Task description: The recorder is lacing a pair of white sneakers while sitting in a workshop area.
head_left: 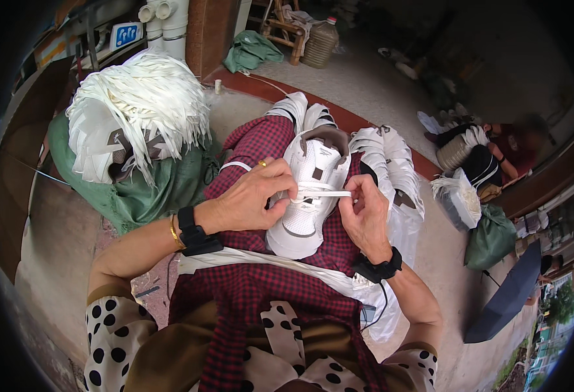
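A white sneaker (pixel 296 225) with grey-brown trim lies on my lap, its toe toward me. A flat white shoelace (pixel 329 193) runs across its tongue. My left hand (pixel 254 196) is closed at the left side of the laces, thumb and finger pinched on the lace. On the other side, my right hand (pixel 368 219) pinches the lace's right end and draws it out sideways. Under the shoe is a red-and-black checked cloth (pixel 251 140) over my knees.
White laces (pixel 143 98) heap over shoes on a green sack (pixel 143 199) at left. More white shoes (pixel 391 157) stand right of my knees. Another person (pixel 506 153) sits at far right, near a green bag (pixel 489 238) and a dark umbrella (pixel 506 297). A plastic jug (pixel 321 44) stands behind.
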`<act>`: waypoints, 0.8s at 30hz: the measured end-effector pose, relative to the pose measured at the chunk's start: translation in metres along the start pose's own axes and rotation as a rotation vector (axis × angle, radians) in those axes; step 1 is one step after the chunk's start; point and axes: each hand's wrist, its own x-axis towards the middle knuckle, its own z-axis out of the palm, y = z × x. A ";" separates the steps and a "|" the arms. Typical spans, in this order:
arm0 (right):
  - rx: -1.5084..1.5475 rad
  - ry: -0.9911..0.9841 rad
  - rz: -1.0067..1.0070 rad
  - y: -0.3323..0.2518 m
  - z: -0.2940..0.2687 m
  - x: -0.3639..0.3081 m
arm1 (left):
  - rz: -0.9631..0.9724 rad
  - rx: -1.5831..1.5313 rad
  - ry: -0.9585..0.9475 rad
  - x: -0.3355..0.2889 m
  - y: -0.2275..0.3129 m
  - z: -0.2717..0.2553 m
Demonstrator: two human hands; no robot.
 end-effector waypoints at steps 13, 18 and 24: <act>-0.122 -0.279 -0.148 0.003 0.000 0.010 | -0.489 -0.366 -0.139 0.030 -0.013 -0.059; -0.181 -0.307 -0.203 0.007 0.002 0.018 | -0.574 -0.560 0.105 0.020 -0.027 -0.125; -0.071 -0.331 -0.135 0.007 -0.003 0.027 | -0.595 0.218 -0.062 0.010 -0.033 -0.115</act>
